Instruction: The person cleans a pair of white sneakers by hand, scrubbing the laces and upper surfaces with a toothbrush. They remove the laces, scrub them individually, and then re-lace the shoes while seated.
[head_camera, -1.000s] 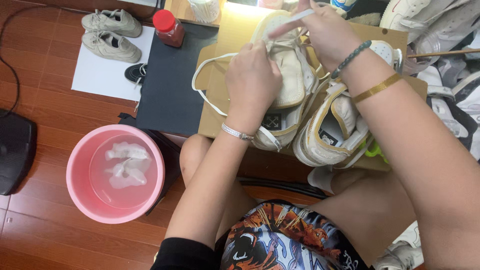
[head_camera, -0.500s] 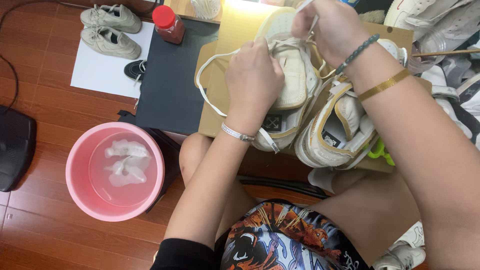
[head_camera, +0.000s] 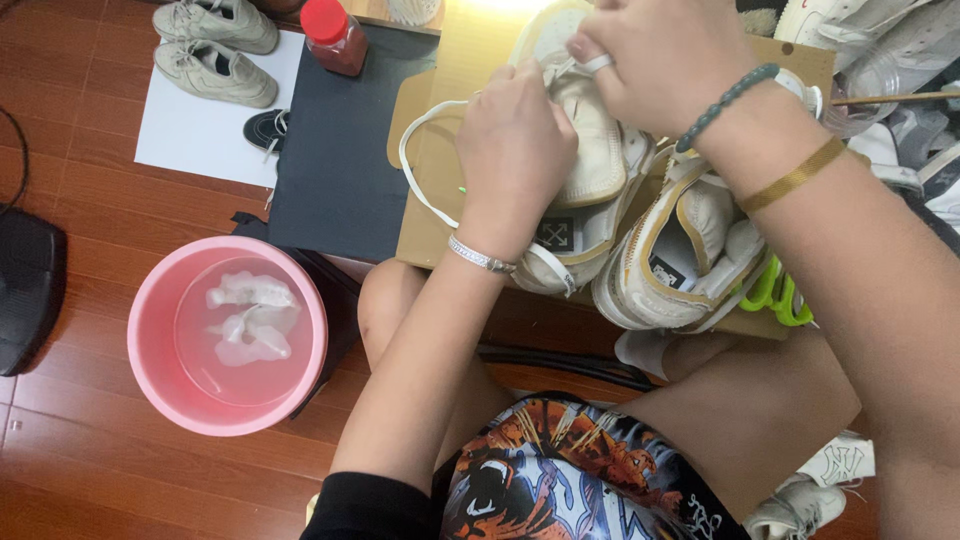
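Left hand (head_camera: 515, 150) closed on sneaker (head_camera: 590, 170), right hand (head_camera: 660, 65) pinching its lace (head_camera: 420, 180), upper centre of frame.

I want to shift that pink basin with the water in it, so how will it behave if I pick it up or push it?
The pink basin holds water with white cloth soaking in it, so it is probably heavy for its size. The water would likely slosh if it is pushed fast. Its wide, low shape looks unlikely to tip, though the thin plastic rim may flex.
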